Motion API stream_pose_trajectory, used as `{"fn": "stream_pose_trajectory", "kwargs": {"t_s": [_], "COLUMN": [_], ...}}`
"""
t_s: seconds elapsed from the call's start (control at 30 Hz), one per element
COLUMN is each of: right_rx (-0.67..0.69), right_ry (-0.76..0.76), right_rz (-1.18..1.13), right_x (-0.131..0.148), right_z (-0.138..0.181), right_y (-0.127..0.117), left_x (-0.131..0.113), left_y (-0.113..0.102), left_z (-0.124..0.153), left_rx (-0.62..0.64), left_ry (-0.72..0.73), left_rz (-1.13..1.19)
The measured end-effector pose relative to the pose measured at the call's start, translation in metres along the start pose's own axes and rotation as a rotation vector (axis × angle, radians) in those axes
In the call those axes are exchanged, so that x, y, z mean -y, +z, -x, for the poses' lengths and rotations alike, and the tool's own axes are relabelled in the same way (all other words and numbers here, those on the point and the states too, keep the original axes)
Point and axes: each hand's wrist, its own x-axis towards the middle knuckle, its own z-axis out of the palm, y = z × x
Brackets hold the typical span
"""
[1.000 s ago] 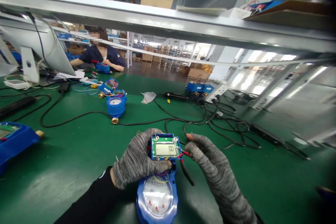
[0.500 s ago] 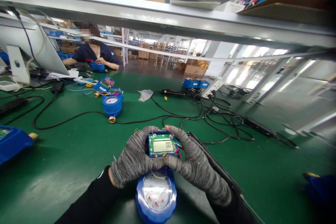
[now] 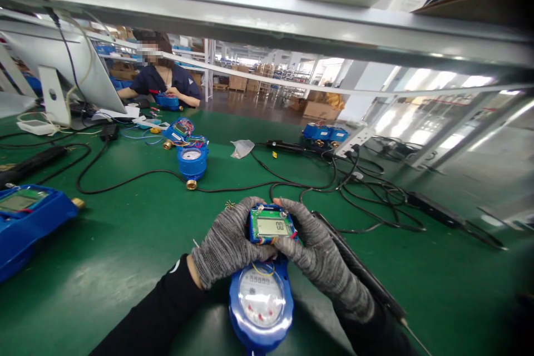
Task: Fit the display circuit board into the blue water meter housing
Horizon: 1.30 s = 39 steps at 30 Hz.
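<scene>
Both my hands wear grey knitted gloves. My left hand (image 3: pixel 231 239) grips the left side of a small display module (image 3: pixel 272 226), a green circuit board with a lit LCD in a blue housing. On the other side, my right hand (image 3: pixel 312 247) is closed round the same module, thumb along its lower edge. The LCD appears to read 0.0. Just below, a blue water meter (image 3: pixel 262 303) with a round clear dial stands on the bench, and thin wires run between it and the module. The fingers behind the module are hidden.
Another blue meter (image 3: pixel 192 162) with a brass fitting stands ahead on the green bench (image 3: pixel 137 222). A larger one (image 3: pixel 37 222) lies at left. Black cables (image 3: pixel 375 194) tangle at right near a power strip (image 3: pixel 354 142). A monitor (image 3: pixel 62 61) and a co-worker (image 3: pixel 164 80) are beyond.
The whole view has shifted, so the bench and background sit further right. Both hands still hold the display module, which is tilted slightly differently, and more of the meter dial shows.
</scene>
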Motion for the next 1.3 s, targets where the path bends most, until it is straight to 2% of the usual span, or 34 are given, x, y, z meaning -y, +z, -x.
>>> {"fn": "stream_pose_trajectory", "kwargs": {"t_s": [0.13,0.3,0.53,0.67,0.73,0.83,0.9,1.0,1.13,1.2,1.3], "right_rx": [0.027,-0.025,0.014,-0.068,-0.117,-0.13,-0.118,-0.083,-0.047,-0.024,0.0], "right_ry": [0.024,-0.059,-0.179,-0.249,-0.262,-0.253,-0.244,-0.227,-0.177,-0.156,-0.152], "right_rz": [0.025,0.101,0.059,0.102,0.112,0.124,0.138,0.129,0.052,0.027,0.032], "right_x": [0.013,0.022,0.024,0.012,0.003,-0.004,-0.004,-0.003,-0.006,-0.007,-0.005], "right_z": [-0.006,-0.01,-0.015,-0.015,-0.014,-0.011,-0.01,-0.009,-0.007,-0.007,-0.007], "right_y": [0.003,0.01,0.01,0.013,0.013,0.011,0.007,0.004,0.003,0.003,0.002], "left_x": [-0.001,-0.002,-0.004,-0.006,-0.009,-0.015,-0.018,-0.02,-0.019,-0.017,-0.014], "left_y": [0.002,0.006,0.012,0.012,0.005,-0.015,-0.029,-0.04,-0.036,-0.033,-0.031], "left_z": [-0.001,0.0,0.003,0.005,0.006,0.008,0.009,0.01,0.014,0.018,0.023], "left_rx": [-0.001,-0.03,-0.081,-0.082,-0.034,0.169,0.274,0.262,0.15,0.141,0.119], "left_ry": [0.017,0.061,0.08,0.046,-0.007,-0.145,-0.198,-0.146,0.03,0.098,0.101], "left_rz": [0.047,0.039,-0.081,-0.063,0.046,0.296,0.366,0.23,-0.022,-0.056,-0.05]}}
